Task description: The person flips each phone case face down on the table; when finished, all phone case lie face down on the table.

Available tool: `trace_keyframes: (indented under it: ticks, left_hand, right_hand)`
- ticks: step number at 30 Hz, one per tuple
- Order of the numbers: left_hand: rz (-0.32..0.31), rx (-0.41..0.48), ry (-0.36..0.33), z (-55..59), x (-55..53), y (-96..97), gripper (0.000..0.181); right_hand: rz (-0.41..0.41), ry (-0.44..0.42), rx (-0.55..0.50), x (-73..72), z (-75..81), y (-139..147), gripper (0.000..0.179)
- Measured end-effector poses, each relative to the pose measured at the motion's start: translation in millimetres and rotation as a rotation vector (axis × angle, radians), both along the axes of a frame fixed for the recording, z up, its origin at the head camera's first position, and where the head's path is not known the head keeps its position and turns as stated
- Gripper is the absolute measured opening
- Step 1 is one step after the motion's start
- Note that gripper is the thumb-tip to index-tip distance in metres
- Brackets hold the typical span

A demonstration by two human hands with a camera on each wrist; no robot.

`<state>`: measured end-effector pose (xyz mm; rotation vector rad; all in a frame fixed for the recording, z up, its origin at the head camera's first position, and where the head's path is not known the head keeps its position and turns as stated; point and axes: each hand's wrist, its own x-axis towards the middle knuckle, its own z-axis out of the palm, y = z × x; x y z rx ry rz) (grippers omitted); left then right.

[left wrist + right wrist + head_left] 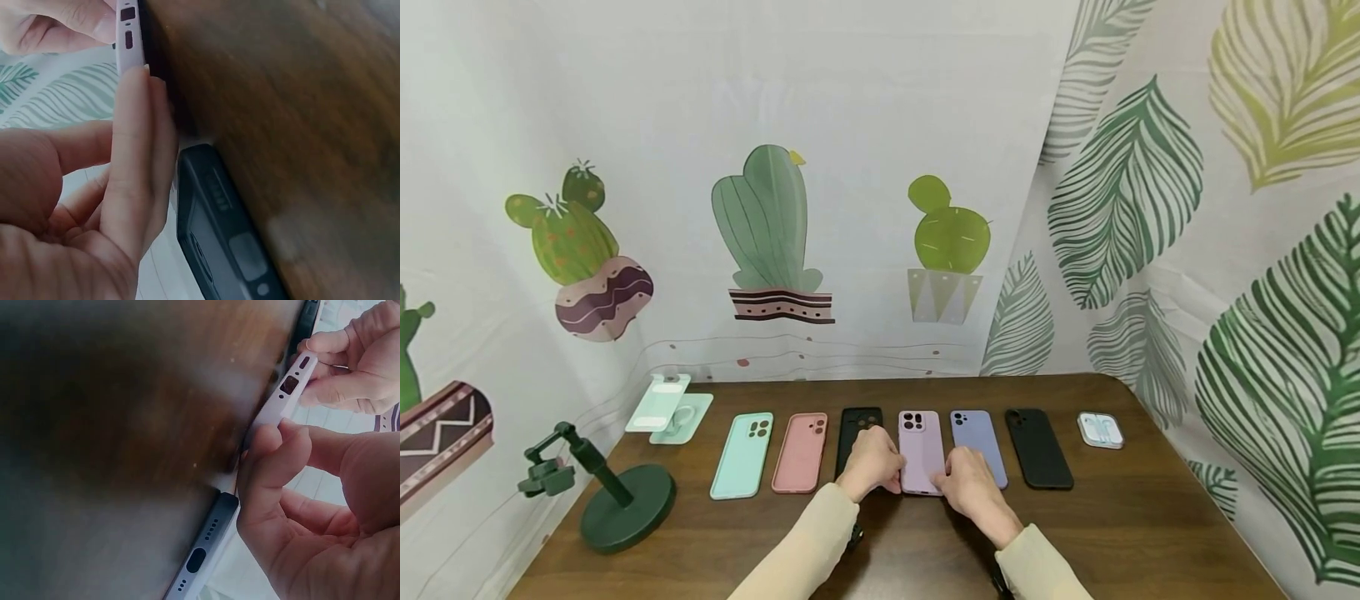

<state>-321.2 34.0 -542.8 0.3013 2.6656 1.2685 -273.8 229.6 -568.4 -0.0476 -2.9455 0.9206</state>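
Between the two hands a lilac phone case [922, 458] lies in the row, its camera cutouts toward the wall. My left hand [874, 460] pinches its lower left edge, while the right hand [973, 487] grips the lower right corner with thumb and curled fingers. In the right wrist view the case's bottom edge [272, 411] shows its port cutouts, with both hands at its ends. A black phone case [859, 421] is partly hidden behind the left hand. To the right, a periwinkle phone case [983, 442] lies partly behind the right hand.
A mint case [741, 458] and a pink case [800, 454] lie left in the row. Another black case [1039, 450] and a small white box [1101, 430] are at right. A dark green stand [628, 508] and a mint folding stand [681, 421] occupy the table's left side.
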Motion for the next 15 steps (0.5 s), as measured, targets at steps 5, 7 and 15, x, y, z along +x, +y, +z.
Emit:
trace_keyframes:
  ticks: [5, 7, 15]
  left_hand:
    - [0.005, -0.053, 0.043, -7.0, -3.2, 1.3, 0.033]
    - [0.012, -0.047, 0.055, 3.0, 4.8, 1.9, 0.032]
    - [0.031, -0.059, 0.117, 51.0, 34.7, -0.9, 0.023]
  right_hand:
    - [-0.007, 0.013, 0.0, 1.6, 3.0, -1.7, 0.042]
    - [-0.011, 0.017, 0.004, 1.5, 1.5, -1.9, 0.043]
    - [-0.035, 0.039, 0.0, -0.7, 0.7, -2.4, 0.041]
